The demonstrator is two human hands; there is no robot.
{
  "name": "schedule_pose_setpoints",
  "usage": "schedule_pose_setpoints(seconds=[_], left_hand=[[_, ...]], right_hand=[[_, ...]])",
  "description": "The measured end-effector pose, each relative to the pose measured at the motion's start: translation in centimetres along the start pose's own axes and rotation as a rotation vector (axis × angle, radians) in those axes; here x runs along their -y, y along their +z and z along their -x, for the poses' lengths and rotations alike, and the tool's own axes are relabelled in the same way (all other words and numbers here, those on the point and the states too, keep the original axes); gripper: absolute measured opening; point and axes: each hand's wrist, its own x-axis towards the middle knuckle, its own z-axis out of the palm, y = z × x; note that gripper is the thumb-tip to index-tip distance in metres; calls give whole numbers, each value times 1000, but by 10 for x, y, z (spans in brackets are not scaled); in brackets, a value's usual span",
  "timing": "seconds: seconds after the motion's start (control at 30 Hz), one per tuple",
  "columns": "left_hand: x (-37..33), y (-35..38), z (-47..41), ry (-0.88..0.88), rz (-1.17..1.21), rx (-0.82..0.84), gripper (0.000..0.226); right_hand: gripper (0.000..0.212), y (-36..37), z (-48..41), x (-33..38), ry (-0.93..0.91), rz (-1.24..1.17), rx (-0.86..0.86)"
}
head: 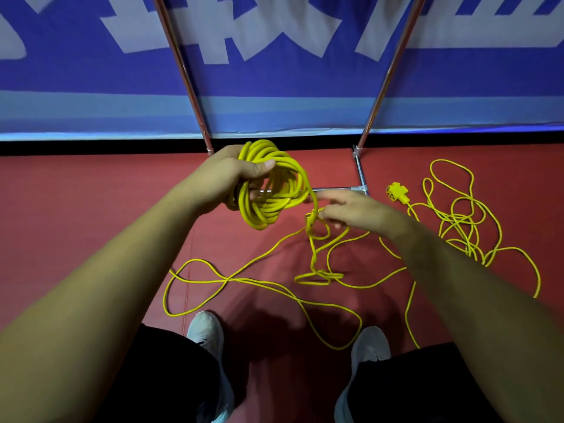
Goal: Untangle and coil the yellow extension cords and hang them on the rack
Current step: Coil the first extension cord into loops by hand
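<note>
A person stands on a red floor [76,209] before a blue banner [274,71], both bare forearms stretched forward and down from the lower corners of the view. The left arm rises diagonally to the left hand [232,175], held near the foot of the rack's left pole [183,65]. That hand grips a thick coil [268,206] of yellow extension cord, the thumb laid over the top of the loops and the fingers curled through the middle. Below it, slack cord [244,280] lies in wide loops across the floor in front of two pale shoes [204,331].

From the coil a trailing strand [314,196] drops to the right hand [357,212], which is turned palm down just beside the coil. Its thumb and fingers pinch the strand at a small tangle, while the index finger points left, blurred. More strands hang from that tangle to a knot of loops on the floor.

Behind the right hand runs the rack's metal base [360,175], with its right pole [393,65] slanting up against the banner. Farther right, a yellow plug [396,192] rests on the floor, and beyond it a second cord [464,221] lies in a loose, overlapping heap, well apart from both hands.
</note>
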Motion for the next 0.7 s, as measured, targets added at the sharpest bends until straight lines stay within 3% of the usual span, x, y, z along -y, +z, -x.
schedule_pose_setpoints(seconds=[0.1, 0.13, 0.27, 0.47, 0.53, 0.63, 0.7], left_hand=[[-1, 3, -2, 4, 28, 2, 51], [-1, 2, -3, 1, 43, -14, 45], [-1, -3, -4, -6, 156, -62, 30], [0, -4, 0, -26, 186, 14, 25], [0, 0, 0, -26, 217, 49, 23], [0, 1, -3, -30, 304, 43, 24], [0, 1, -4, -30, 357, 37, 20]], right_hand=[[16, 11, 8, 12, -118, -21, 163], [19, 13, 9, 14, -141, -41, 172], [27, 15, 3, 14, -216, -69, -47], [13, 7, -14, 1, -178, -114, -460], [5, 7, -14, 5, -208, -168, -492], [25, 8, -11, 11, -264, -369, -431], [25, 7, -11, 9, -292, -289, -387]])
